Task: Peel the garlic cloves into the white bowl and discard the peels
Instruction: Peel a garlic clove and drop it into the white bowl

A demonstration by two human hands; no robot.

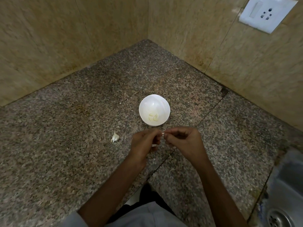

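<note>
Both hands meet just in front of the white bowl [140,106]: the left hand [144,145] and right hand [183,141], fingers curled, pinch a small pale garlic clove [162,133] between their fingertips. Peeled cloves [153,117] lie in the bowl. An unpeeled garlic piece [115,137] rests on the granite worktop [65,128], left of the hands.

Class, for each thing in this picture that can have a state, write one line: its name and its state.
white bowl: upright on the counter, holding peeled cloves
peeled cloves: lying in the bowl's bottom
garlic piece: skin on, lying on the counter, untouched
left hand: pinching the pale bit
right hand: pinching the pale bit
pale bit: held between both hands; too small to tell clove or peel
wall socket: nothing plugged in
</note>
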